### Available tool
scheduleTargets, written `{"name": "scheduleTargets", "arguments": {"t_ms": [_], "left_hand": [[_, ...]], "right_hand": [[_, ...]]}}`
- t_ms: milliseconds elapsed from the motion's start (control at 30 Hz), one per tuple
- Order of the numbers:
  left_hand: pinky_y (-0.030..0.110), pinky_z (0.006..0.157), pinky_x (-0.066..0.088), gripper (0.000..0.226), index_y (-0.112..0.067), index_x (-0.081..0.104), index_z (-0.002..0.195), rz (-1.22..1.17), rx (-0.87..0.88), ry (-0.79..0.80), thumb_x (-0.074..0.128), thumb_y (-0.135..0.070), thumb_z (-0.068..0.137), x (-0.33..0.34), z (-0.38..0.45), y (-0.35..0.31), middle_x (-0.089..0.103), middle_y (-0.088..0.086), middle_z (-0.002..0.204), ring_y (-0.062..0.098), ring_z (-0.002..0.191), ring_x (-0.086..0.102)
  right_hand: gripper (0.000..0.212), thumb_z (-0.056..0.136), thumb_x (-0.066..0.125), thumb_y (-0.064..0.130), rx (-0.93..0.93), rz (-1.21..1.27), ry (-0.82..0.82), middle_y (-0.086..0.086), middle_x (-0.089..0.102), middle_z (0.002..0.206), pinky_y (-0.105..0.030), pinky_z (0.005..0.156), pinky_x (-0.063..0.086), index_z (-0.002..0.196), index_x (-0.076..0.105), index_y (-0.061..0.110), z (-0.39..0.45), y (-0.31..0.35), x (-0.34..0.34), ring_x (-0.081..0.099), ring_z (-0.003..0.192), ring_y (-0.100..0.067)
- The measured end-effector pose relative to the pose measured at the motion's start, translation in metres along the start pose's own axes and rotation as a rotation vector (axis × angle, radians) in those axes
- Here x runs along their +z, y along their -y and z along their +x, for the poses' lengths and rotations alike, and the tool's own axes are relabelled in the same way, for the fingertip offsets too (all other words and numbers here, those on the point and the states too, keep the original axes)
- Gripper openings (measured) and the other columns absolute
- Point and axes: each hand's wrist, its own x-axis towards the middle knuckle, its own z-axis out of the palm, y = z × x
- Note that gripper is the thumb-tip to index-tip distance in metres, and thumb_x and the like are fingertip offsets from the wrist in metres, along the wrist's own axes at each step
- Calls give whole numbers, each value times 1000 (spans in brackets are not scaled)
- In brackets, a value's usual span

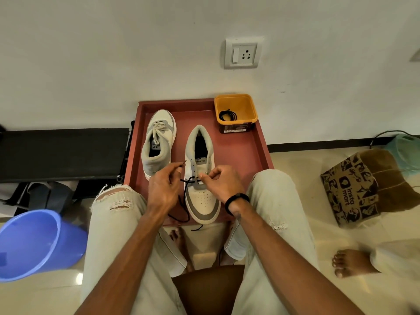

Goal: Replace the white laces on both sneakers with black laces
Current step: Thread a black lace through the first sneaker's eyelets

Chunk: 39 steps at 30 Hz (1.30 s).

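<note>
On the red worktop point(254, 153) between the seated person's knees stand both sneakers, side by side and just apart. Near sneaker point(201, 176): white lace already out, a black lace point(185, 196) started through the lowest eyelets only, its slack trailing off the front edge; upper eyelets unthreaded. Its long axis runs toward the wall, toe pointing at the person, heel away. Far sneaker point(159, 142) lies the opposite way, toe to the wall, white lace point(159, 130) in place and untouched. Left hand point(164, 185): grip closed in a pinch on one tip of the black lace, lifted beside the tongue. Right hand point(221, 180): fingers curled, pinching the lace at the low eyelets. A second black lace point(227, 115) sits coiled in the yellow tub point(236, 105) at the far corner. Judgement: well under half complete
</note>
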Motion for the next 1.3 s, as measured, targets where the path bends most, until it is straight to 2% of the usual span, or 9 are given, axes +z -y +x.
{"name": "scheduleTargets", "arguments": {"t_ms": [67, 100, 300, 433, 567, 700, 867, 1033, 1300], "left_hand": [[32, 72, 57, 21, -21, 77, 110, 48, 16, 14, 61, -34, 103, 4, 1, 2, 73, -12, 83, 1, 75, 66], [34, 71, 58, 22, -21, 78, 107, 63, 17, 22, 63, -37, 101, 5, 1, 3, 74, -10, 84, 2, 74, 66], [36, 76, 60, 22, -27, 76, 114, 143, 153, 46, 67, -36, 98, 14, 3, 9, 76, -9, 102, 5, 88, 71], [35, 66, 56, 17, -25, 75, 109, 204, 238, 17, 67, -33, 97, 21, 4, 6, 68, -10, 92, 5, 73, 61], [24, 60, 48, 14, -23, 74, 110, 201, 336, -16, 68, -31, 99, 24, 6, -5, 61, -12, 93, 5, 69, 55], [29, 56, 46, 14, -24, 74, 108, 294, 351, 43, 65, -32, 100, 33, 9, -4, 58, -8, 91, 13, 72, 59], [42, 59, 52, 16, -24, 74, 98, 382, 329, 123, 61, -32, 98, 43, 14, -6, 63, -5, 87, 22, 78, 63], [43, 64, 53, 15, -24, 74, 101, 331, 288, 171, 61, -32, 99, 45, 18, 0, 64, -5, 88, 20, 82, 63], [41, 66, 53, 14, -25, 69, 101, 266, 262, 135, 60, -35, 99, 45, 12, 3, 65, -7, 91, 15, 80, 61]], "right_hand": [[29, 79, 81, 44, 23, -76, -69, 8, 67, 73, -40, 71, 60, 76, 61, 23, 2, -4, 1, 66, 71, -13], [30, 80, 81, 44, 26, -94, -75, 8, 66, 75, -40, 72, 59, 77, 59, 24, 2, -4, 2, 65, 73, -15], [26, 85, 75, 47, -4, -172, -109, 4, 68, 82, -41, 72, 59, 83, 61, 24, -1, -3, 9, 66, 80, -21], [24, 83, 72, 47, -3, -176, -136, 7, 68, 77, -39, 69, 60, 82, 66, 24, -4, -1, 13, 67, 75, -19], [23, 83, 66, 42, -6, -195, -167, 5, 67, 67, -37, 63, 60, 73, 69, 21, -6, 2, 13, 66, 66, -20], [21, 80, 64, 27, 23, -129, -165, 3, 64, 57, -35, 56, 56, 63, 68, 15, -6, 2, 12, 62, 58, -20], [10, 78, 68, 19, 91, 8, -119, 5, 73, 68, -40, 66, 61, 74, 77, 18, 0, -4, 8, 69, 69, -19], [9, 82, 72, 20, 128, 59, -99, 6, 77, 83, -37, 77, 61, 84, 80, 22, 4, -6, 7, 71, 81, -15], [11, 84, 75, 18, 144, 103, -97, 2, 79, 90, -34, 82, 61, 93, 82, 18, 9, -11, 9, 73, 87, -15]]}}
